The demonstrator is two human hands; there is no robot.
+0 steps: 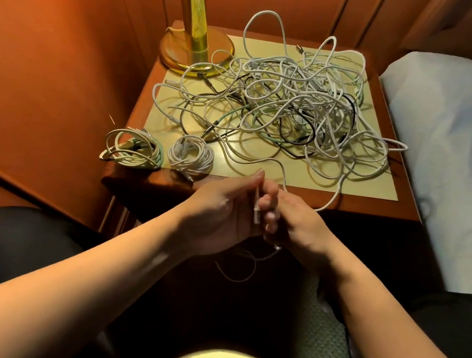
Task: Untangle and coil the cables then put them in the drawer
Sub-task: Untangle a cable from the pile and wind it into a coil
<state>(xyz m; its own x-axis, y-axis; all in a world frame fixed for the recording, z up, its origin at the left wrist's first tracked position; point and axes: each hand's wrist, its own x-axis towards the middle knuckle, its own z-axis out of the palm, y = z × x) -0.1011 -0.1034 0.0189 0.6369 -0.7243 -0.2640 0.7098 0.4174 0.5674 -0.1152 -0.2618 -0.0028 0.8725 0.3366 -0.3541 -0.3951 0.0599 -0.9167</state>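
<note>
1. My left hand (222, 206) and right hand (297, 224) meet just in front of the bench (373, 203), over my lap.
2. My left fingers (255, 178) are together and pressed against a white cable (284, 172), whose plug end stands upright between my 2 hands.
3. My right fingers (270, 203) are curled shut on the same cable, just beside the plug.
4. From my hands the cable runs up onto the bench and into the tangle (290, 102); a thin loop of it hangs below my hands.
5. The tangle, mostly white with some black and green strands, covers the middle and right of the bench top.
6. 2 coils lie at the front left: a white and green coil (132, 149) overhanging the corner, and a white coil (192, 154) just beside it.
7. A brass lamp (194, 41) stands at the back left corner, its base touching the tangle's edge.
8. A bed (455, 130) lies to the right of the bench.
9. I cannot see a drawer.
</note>
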